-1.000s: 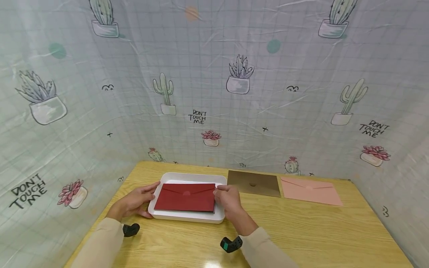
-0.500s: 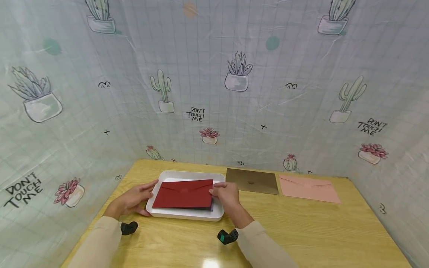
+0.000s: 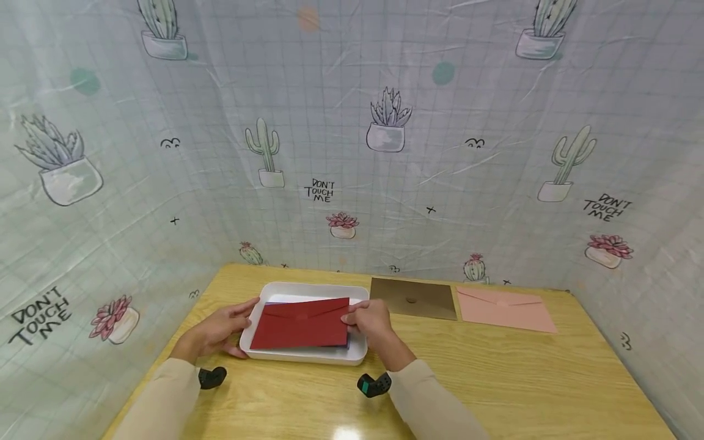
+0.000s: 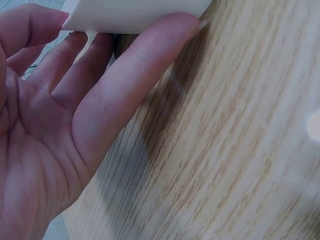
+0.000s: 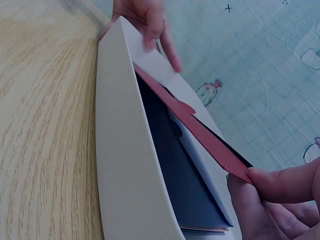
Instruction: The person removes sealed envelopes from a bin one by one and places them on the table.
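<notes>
Between thumb and fingers, my right hand (image 3: 374, 322) pinches the right edge of a red envelope (image 3: 299, 327) inside a white tray (image 3: 297, 357). That edge is raised and the envelope slopes down to the left, as the right wrist view shows. Beneath it lie a dark blue envelope (image 5: 175, 155) and more paper edges, mostly hidden from the head camera. My left hand (image 3: 219, 330) grips the tray's left end, with fingertips over the rim and the thumb (image 4: 135, 75) along the near outer corner.
Behind the tray's right end, a brown envelope (image 3: 429, 297) lies flat on the wooden table (image 3: 495, 379). A pink envelope (image 3: 506, 310) is beside it, farther right. A printed curtain (image 3: 429, 183) encloses the back and sides.
The red envelope's right edge has come up off the stack, and the envelope has shifted slightly toward me, baring blue behind it. My left hand keeps its place on the tray.
</notes>
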A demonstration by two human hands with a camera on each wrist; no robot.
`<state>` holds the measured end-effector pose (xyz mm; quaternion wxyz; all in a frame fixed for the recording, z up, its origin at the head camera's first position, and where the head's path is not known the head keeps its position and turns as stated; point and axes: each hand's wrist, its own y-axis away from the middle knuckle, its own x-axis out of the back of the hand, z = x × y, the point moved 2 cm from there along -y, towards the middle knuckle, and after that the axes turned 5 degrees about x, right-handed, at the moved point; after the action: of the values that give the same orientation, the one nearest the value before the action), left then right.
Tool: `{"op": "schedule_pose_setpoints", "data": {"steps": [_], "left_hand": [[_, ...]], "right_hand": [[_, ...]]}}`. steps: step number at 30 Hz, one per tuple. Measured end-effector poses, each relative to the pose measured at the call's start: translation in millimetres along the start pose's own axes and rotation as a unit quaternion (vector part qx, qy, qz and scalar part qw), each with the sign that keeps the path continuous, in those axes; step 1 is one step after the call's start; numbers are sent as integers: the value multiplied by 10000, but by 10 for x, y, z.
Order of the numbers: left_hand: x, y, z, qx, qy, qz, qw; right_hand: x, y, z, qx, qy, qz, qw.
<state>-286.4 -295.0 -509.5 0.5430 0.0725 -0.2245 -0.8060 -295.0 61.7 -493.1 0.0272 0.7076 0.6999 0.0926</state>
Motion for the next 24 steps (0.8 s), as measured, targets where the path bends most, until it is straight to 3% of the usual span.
{"op": "schedule_pose_setpoints", "data": {"steps": [10,17,24], "left_hand": [[-41,-12,11,11,-82,18,10000],[-38,-25,-7,43,-92,81,9999],[-14,-6,-10,18,-91,94,9999]], "right_hand": [[68,7,27,-12,-44,395,9992],[149,19,1,133,-167,442,9988],[214,-4,-1,4,-410,391,9984]]}}
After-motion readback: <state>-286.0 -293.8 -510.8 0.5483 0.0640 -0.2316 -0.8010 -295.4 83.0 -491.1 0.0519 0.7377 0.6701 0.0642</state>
